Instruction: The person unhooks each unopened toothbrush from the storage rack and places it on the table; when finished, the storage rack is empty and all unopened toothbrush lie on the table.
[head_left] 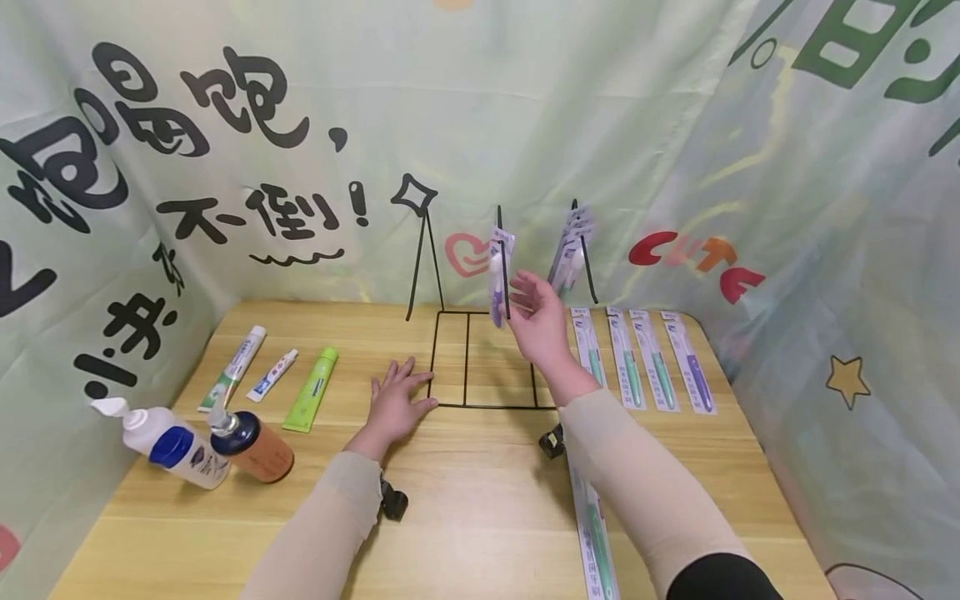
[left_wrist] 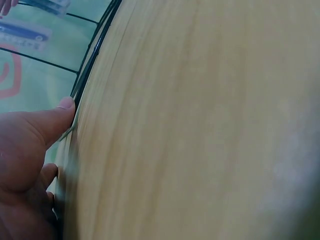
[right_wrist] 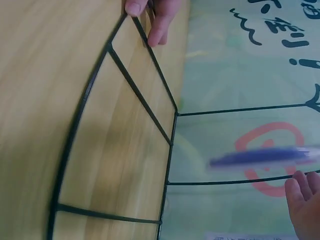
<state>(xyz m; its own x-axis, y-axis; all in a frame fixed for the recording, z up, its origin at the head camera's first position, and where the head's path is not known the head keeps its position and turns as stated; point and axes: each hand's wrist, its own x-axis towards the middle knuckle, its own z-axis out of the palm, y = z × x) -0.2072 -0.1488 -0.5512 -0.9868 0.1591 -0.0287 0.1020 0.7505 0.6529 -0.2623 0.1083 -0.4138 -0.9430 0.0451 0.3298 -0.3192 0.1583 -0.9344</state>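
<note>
A black wire rack (head_left: 487, 407) stands on the wooden table against the cloth backdrop. From its middle hook hangs a packaged purple toothbrush (head_left: 496, 283), blurred in the right wrist view. My right hand (head_left: 538, 321) is just right of that toothbrush, fingers loosely extended beside the hook, with nothing gripped. More packaged toothbrushes (head_left: 572, 250) hang from the hook on the right. My left hand (head_left: 397, 404) rests at the left end of the rack's base, fingers spread; in the left wrist view its thumb (left_wrist: 65, 105) touches the wire.
Several packaged toothbrushes (head_left: 660, 367) lie in a row at the right, and another (head_left: 597, 542) lies partly under my right forearm. At left are tubes, one of them green (head_left: 311, 392), a white pump bottle (head_left: 180, 446) and an orange pump bottle (head_left: 258, 450).
</note>
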